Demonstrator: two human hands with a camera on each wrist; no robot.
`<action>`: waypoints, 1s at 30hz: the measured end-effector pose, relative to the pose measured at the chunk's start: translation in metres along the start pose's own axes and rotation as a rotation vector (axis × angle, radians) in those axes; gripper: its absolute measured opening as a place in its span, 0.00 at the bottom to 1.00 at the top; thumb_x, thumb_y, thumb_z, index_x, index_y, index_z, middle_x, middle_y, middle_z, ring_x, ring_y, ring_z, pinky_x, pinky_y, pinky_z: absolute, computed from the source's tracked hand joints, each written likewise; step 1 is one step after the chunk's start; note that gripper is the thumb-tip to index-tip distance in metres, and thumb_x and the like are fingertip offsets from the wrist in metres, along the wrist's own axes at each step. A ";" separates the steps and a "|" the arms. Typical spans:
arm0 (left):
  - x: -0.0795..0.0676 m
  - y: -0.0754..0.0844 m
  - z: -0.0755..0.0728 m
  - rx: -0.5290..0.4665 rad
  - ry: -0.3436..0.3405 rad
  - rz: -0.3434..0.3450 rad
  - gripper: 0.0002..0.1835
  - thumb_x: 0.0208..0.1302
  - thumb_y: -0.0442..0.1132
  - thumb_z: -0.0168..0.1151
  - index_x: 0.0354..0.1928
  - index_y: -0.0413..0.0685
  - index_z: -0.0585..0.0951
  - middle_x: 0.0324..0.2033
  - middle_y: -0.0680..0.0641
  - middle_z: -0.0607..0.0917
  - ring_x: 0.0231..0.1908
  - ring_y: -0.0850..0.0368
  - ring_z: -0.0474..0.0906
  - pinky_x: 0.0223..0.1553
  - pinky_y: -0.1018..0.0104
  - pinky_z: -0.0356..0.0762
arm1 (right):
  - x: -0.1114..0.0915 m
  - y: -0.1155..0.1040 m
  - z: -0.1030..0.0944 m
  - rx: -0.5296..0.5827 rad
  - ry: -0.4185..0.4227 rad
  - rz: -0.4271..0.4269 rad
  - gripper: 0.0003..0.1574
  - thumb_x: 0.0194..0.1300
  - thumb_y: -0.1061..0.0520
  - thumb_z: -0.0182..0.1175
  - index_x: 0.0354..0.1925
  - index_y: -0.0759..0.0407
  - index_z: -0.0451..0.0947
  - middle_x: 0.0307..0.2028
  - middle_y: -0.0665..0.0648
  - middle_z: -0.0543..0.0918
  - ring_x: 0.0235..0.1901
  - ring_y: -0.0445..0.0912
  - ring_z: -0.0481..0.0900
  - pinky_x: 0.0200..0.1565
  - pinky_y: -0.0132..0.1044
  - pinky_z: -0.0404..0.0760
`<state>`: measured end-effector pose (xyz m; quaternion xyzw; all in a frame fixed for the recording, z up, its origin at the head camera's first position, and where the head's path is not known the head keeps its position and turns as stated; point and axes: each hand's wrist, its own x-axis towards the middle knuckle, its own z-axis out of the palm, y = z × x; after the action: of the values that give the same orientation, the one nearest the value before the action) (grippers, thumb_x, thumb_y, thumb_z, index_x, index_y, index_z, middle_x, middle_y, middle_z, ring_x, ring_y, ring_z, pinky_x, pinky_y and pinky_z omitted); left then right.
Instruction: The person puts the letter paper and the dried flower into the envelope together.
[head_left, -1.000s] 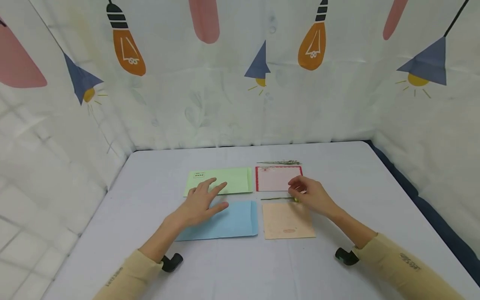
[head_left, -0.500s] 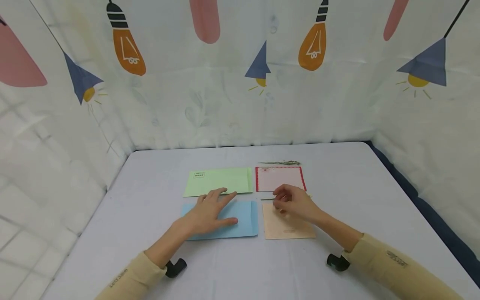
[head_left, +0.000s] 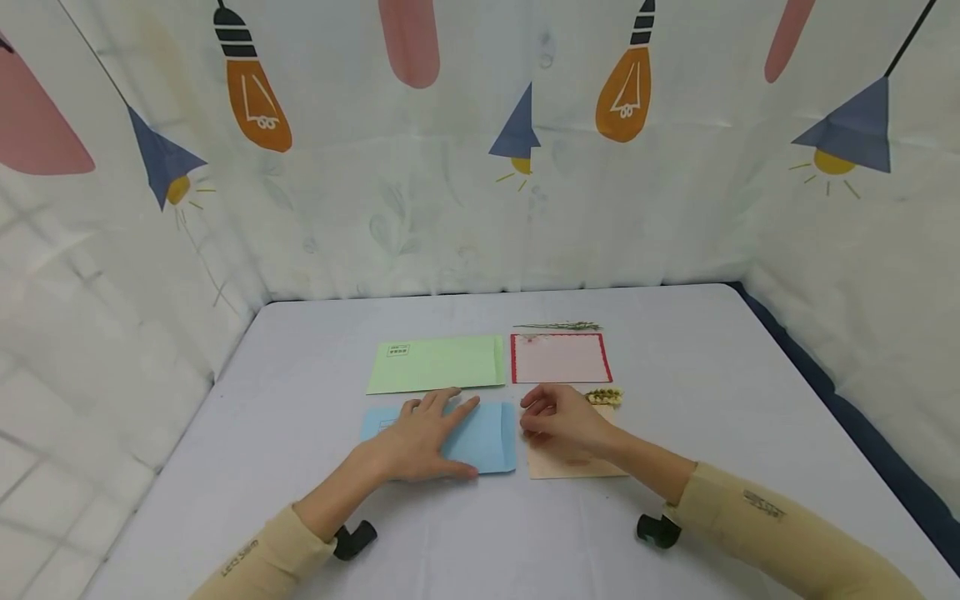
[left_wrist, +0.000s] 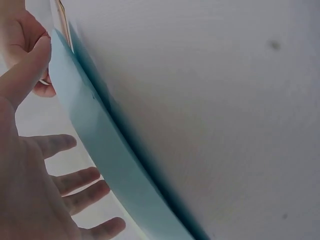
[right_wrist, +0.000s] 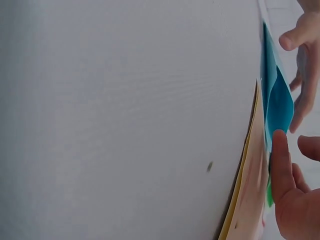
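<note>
My left hand (head_left: 416, 437) lies spread over a light blue envelope (head_left: 487, 437), with its thumb along the near edge. At that envelope's right end hovers my right hand (head_left: 570, 417), its fingers slightly bent and apart. In the right wrist view, a fingertip of that hand meets the blue envelope's gaping mouth (right_wrist: 280, 107). Beneath the right hand is a beige envelope (head_left: 577, 467), partly covered by it. A dried sprig with yellow heads (head_left: 603, 397) lies just beyond, its stem hidden behind the hand.
A green envelope (head_left: 442, 367) lies flat behind the blue one. To its right is a pink card with a red border (head_left: 558, 358), with a thin dried sprig (head_left: 558, 325) behind it. All of this lies on a white-covered table (head_left: 300, 358), with patterned fabric walls around.
My right hand has moved left from the yellow-headed sprig to the blue envelope's right end, uncovering the flower heads. My left hand has come nearer and slightly right, off the green envelope.
</note>
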<state>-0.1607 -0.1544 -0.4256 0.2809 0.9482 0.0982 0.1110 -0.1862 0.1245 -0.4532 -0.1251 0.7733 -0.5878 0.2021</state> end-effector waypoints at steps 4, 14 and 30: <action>-0.002 0.001 -0.001 -0.006 -0.017 -0.011 0.58 0.52 0.71 0.73 0.81 0.57 0.60 0.75 0.40 0.60 0.74 0.41 0.56 0.66 0.34 0.58 | 0.000 -0.001 0.006 0.082 -0.050 0.045 0.18 0.69 0.63 0.66 0.52 0.72 0.75 0.38 0.63 0.85 0.35 0.54 0.88 0.41 0.44 0.87; -0.004 0.000 -0.002 0.006 -0.043 0.001 0.60 0.49 0.63 0.79 0.81 0.56 0.60 0.73 0.40 0.63 0.72 0.43 0.58 0.66 0.33 0.58 | 0.004 -0.003 0.020 0.183 -0.106 0.084 0.18 0.70 0.66 0.64 0.54 0.75 0.74 0.40 0.64 0.85 0.37 0.54 0.88 0.41 0.45 0.87; -0.002 -0.002 -0.005 -0.053 -0.016 0.044 0.58 0.49 0.58 0.82 0.79 0.53 0.62 0.68 0.38 0.66 0.68 0.40 0.62 0.61 0.35 0.65 | 0.011 -0.005 0.028 0.162 -0.111 0.093 0.19 0.68 0.69 0.61 0.55 0.75 0.71 0.38 0.63 0.85 0.33 0.52 0.88 0.41 0.44 0.87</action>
<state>-0.1614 -0.1576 -0.4208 0.2995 0.9380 0.1232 0.1237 -0.1836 0.0945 -0.4570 -0.1046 0.7158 -0.6306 0.2811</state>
